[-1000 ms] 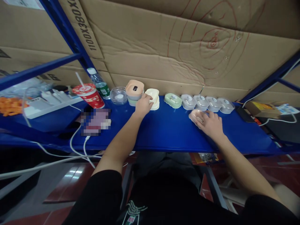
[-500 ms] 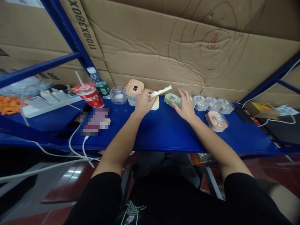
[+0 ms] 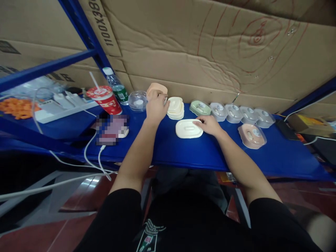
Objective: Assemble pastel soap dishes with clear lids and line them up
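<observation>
"1100x38", cut off at the top, on brown cardboard (image 3: 157,45)

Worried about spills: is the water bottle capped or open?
The water bottle is capped: a white cap sits on its neck.

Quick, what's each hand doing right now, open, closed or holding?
Left hand: at the peach piece, grip can't be told.
Right hand: closed on the edge of the cream piece.
</observation>
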Demonstrator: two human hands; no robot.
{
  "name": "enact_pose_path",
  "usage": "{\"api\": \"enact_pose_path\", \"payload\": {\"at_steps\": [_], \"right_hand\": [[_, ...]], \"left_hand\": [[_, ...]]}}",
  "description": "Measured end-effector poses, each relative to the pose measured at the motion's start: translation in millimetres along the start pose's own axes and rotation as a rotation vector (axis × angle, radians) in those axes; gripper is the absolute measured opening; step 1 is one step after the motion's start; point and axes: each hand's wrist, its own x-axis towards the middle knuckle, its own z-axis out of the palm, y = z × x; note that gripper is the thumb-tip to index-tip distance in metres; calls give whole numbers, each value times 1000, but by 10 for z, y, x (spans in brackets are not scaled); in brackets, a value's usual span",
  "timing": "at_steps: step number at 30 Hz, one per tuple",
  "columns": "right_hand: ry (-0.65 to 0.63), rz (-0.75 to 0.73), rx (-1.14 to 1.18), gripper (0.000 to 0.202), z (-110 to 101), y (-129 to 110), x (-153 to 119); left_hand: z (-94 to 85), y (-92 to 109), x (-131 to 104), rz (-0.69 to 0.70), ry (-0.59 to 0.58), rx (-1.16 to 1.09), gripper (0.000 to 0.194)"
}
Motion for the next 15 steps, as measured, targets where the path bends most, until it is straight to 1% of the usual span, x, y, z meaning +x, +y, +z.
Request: {"api": "enact_pose_path", "payload": {"at_steps": [3, 5, 7, 10, 15], "right_hand": [[-103, -26, -68, 46, 4, -21, -4], [-124, -26, -121, 41, 8, -24, -11], [-132, -24, -171, 38, 17, -19, -14], [-155, -26, -209, 35, 34, -15, -10], [-194, -13, -236, 38, 41, -35, -8]], "left_hand": [[-46, -180, 55, -122, 20, 58, 30], [-55, -276, 78, -141, 17, 55, 24], [-46, -346, 93, -126, 21, 47, 18], [-15, -399, 108, -122, 39, 35, 19], [54, -440, 168, -163, 103, -39, 25]]}}
